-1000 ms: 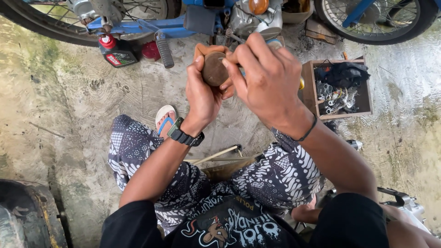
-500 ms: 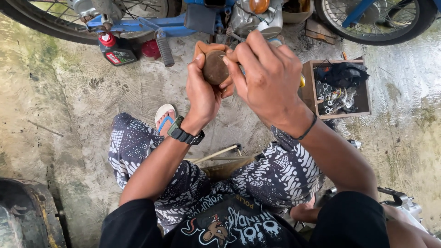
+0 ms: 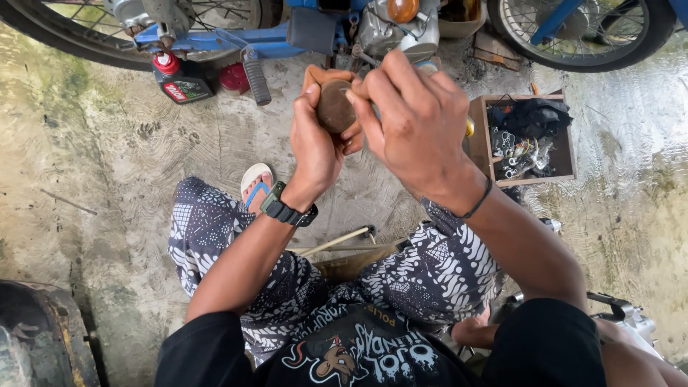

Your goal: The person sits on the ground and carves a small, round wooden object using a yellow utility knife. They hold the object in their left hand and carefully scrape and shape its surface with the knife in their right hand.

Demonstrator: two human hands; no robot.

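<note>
Person is squatting on the concrete floor (image 3: 129,186) beside a blue motorbike (image 3: 315,29). Both hands are raised in front of the chest, working one small part.

- Left hand (image 3: 315,143) is cupping a round brown part (image 3: 334,106) with an orange-tan piece behind it; fingers are wrapping snugly around it from the left side.
- Right hand (image 3: 416,118) is coming over from the right, fingers curled narrow and pinching at the part's edge. What sits under the fingertips is hidden, so I cannot tell if a small tool is in there.
- Part is being held in the air, well above the floor, just in front of the engine.

Judgement on doing it well: the left hand should be acting as the steady clamp while the right does the fine work, elbows braced on the knees.

Nearby: oil bottle (image 3: 180,77) under the frame, wooden box of small parts (image 3: 523,136) at right.
</note>
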